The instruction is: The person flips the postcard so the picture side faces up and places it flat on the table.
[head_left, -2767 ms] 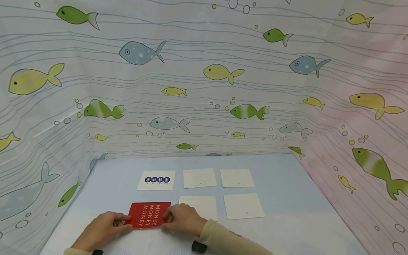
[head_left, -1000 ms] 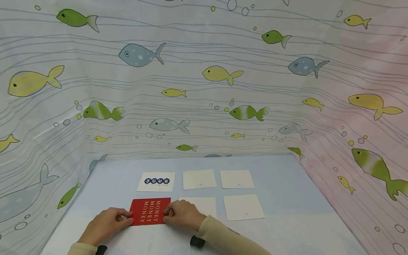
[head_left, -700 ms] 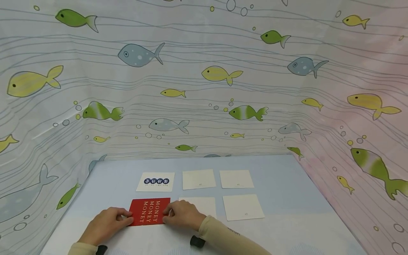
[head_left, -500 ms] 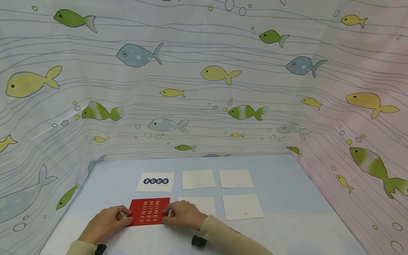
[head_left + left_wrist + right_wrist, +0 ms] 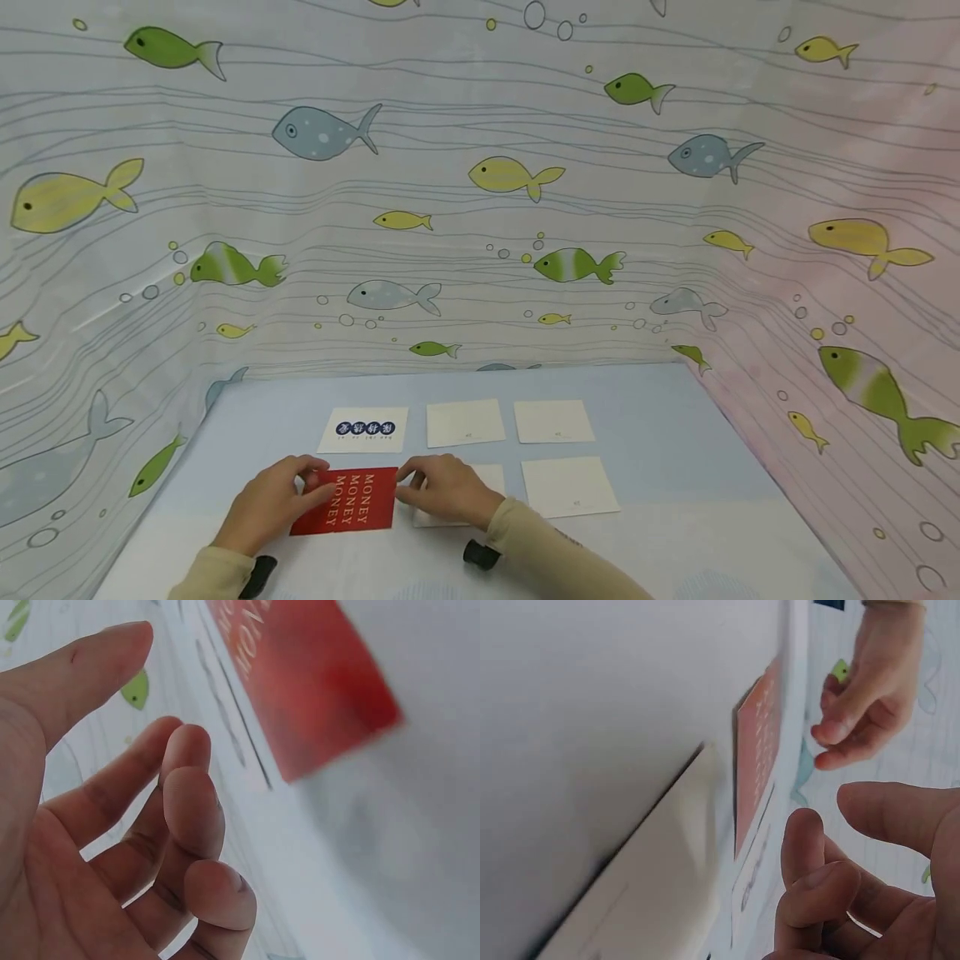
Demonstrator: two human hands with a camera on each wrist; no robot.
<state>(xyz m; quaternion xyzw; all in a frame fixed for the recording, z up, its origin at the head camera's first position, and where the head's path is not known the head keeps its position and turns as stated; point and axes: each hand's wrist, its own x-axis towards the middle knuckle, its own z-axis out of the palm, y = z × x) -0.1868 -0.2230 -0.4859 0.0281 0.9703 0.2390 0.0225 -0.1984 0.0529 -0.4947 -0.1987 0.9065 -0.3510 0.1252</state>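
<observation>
A red card (image 5: 363, 507) printed with MONEY three times lies flat at the front left of the table. Over its left side hovers my left hand (image 5: 270, 504), fingers loosely bent; the left wrist view shows a gap between those fingers and the card. My right hand (image 5: 453, 493) is raised by the card's right edge, thumb and fingers apart with nothing between them in the right wrist view. It partly covers a plain white card (image 5: 486, 477). Behind the red card lies a white card with blue circles (image 5: 363, 442) bearing characters.
Two plain white cards lie in the back row, a middle one (image 5: 465, 422) and a right one (image 5: 553, 421). Another white card (image 5: 572, 486) sits front right. A fish-patterned sheet (image 5: 450, 125) walls the table (image 5: 675, 442) behind and at both sides.
Earlier both hands held the red card by its sides and slid it slightly away from the body. Now they have let go and lifted; the card stays on the table.
</observation>
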